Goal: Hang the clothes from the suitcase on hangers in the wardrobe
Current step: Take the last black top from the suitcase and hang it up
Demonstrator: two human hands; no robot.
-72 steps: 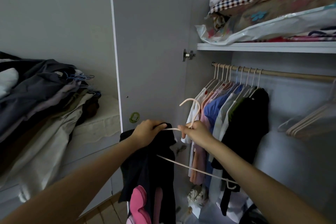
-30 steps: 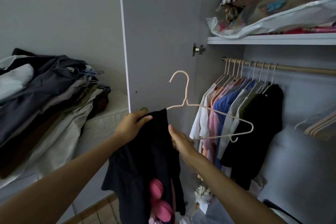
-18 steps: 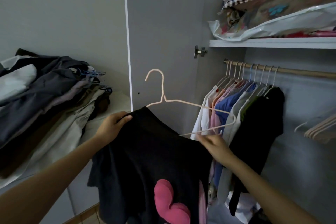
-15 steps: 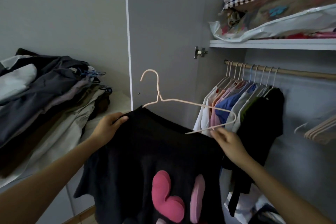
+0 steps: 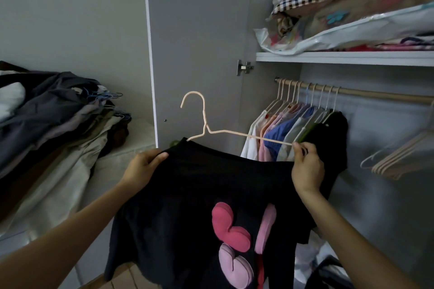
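Plainly, the step in hand was dressing the thin cream wire hanger with the black fabric garment bearing pink padded shapes. The left hand gripped the garment's top edge, fingers curled into the cloth, where the hanger's left arm ran under it. The right hand pinched the hanger's bare right arm together with the cloth's edge. To do it well, I judged the right hand should draw the fabric over that exposed arm while the left held its side seated, keeping the hook upright. The garment hung between both hands, spread wide, dark and soft. Beyond the right hand ran the wooden wardrobe rail, carrying hung shirts.
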